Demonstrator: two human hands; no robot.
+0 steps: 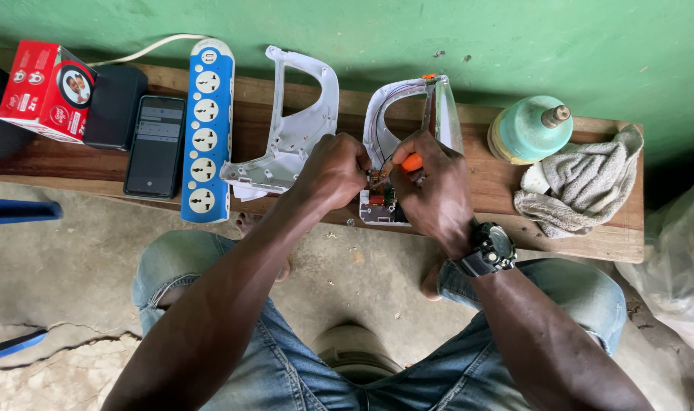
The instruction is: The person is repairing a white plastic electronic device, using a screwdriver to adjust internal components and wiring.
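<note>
An opened white plastic device shell with thin wires and a small circuit board lies on a wooden bench. My left hand pinches parts at the board's left side. My right hand, with a black watch on its wrist, is closed on an orange-handled tool whose tip points at the board. The tip itself is hidden between my fingers. The other white half of the shell lies just left of my left hand.
A blue and white power strip, a dark phone, a black box and a red carton sit at the bench's left. A teal bell-shaped object and a grey rag lie at right. Green wall behind.
</note>
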